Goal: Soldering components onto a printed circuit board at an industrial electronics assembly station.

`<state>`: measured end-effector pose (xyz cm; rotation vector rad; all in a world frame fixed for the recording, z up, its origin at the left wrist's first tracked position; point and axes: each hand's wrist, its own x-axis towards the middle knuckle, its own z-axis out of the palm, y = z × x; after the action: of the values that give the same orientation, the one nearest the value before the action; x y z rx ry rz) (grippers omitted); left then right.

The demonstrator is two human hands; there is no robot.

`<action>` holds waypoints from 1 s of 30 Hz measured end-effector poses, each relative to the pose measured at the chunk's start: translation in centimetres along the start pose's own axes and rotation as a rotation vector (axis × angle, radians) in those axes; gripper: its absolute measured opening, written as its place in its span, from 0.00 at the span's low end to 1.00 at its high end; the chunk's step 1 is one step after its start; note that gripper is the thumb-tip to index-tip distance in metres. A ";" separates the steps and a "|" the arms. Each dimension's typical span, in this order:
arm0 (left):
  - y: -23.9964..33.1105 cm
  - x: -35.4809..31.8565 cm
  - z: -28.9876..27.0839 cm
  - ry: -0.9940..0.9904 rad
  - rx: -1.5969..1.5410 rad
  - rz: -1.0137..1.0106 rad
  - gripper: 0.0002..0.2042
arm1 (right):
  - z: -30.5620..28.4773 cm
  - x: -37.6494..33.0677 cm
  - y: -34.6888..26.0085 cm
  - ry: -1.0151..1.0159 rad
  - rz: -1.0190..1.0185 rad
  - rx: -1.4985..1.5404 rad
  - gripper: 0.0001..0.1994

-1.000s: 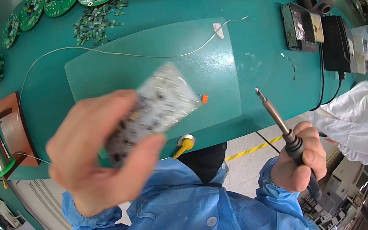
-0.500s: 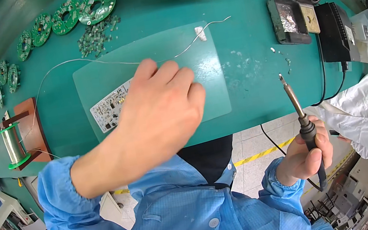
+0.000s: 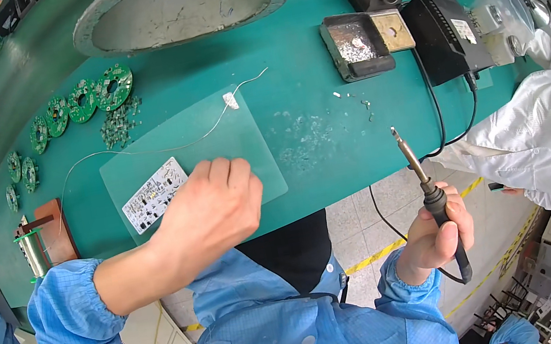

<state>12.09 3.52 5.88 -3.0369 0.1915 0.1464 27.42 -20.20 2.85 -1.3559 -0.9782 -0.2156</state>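
Observation:
My right hand grips the dark handle of a soldering iron, its metal tip pointing up over the bench's front edge. My left hand hovers with curled fingers over a translucent mat; the fingertips are turned away, so anything in them is hidden. Just left of that hand lies a white circuit board with small dark parts. Solder wire runs from a spool on a brown stand, passes over the mat beyond my left hand and ends past a small white scrap.
Round green circuit boards and a pile of small green pieces lie at the far left. A black soldering tray and a black box stand right. A lamp shade overhangs the back. A white-clad person is at right.
My view has shifted, bringing more of the lamp shade in. My left hand has drawn back toward me, and the wire now lies apart from it. The soldering iron stays in my right hand.

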 end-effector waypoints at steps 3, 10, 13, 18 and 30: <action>-1.1 0.2 0.4 0.095 -0.158 -0.016 0.05 | -0.4 -0.1 0.0 0.011 0.011 0.005 0.15; -1.9 1.1 -0.2 -0.047 -0.166 0.015 0.06 | -0.2 -0.2 0.6 0.025 0.014 0.019 0.15; -3.4 1.9 -0.1 -0.049 -0.339 0.003 0.05 | 0.1 -0.2 0.7 0.040 0.013 0.020 0.15; -6.5 2.7 0.1 -0.091 -0.792 -0.092 0.03 | -0.5 -0.2 0.8 0.007 0.026 0.029 0.15; -3.7 15.4 1.4 0.606 -0.995 -0.372 0.07 | 1.7 3.5 4.1 0.172 0.076 -0.276 0.16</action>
<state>27.66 5.50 3.23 -3.8722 -0.5910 -1.0022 31.45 -16.26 2.14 -1.5940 -0.7710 -0.4143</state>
